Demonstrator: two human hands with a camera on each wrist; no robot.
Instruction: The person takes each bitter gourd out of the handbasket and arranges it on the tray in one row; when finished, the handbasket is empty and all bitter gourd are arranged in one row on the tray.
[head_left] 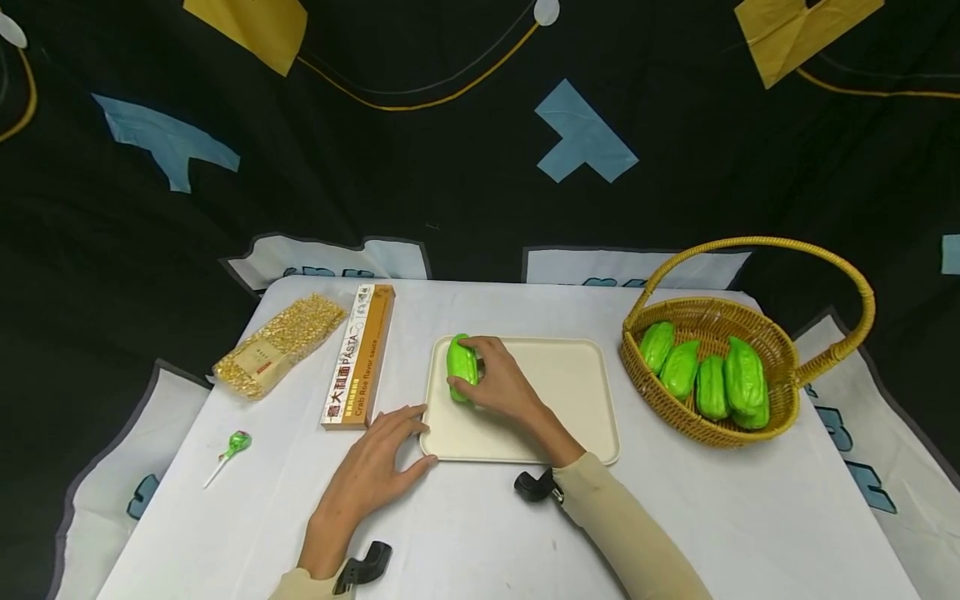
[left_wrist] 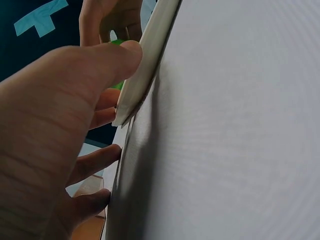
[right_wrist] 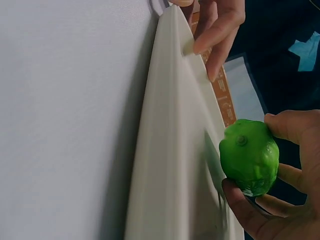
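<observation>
We grip a lumpy green fruit (right_wrist: 250,157) over the cream tray (right_wrist: 165,130) with our right hand (right_wrist: 306,160); our left hand (right_wrist: 220,27) touches the tray's rim, a brown box (right_wrist: 224,97) beyond it.

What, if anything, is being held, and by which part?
The right hand grips a green, ridged, oblong vegetable by its sides; the left hand touches the edge of the cream rectangular tray.

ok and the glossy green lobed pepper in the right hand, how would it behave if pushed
The glossy green lobed pepper looks fairly stiff: the right hand's grip leaves no clear dent in it. Its shiny skin may be a bit slippery. With rounded, lumpy sides, it would probably roll unevenly rather than smoothly.
</observation>
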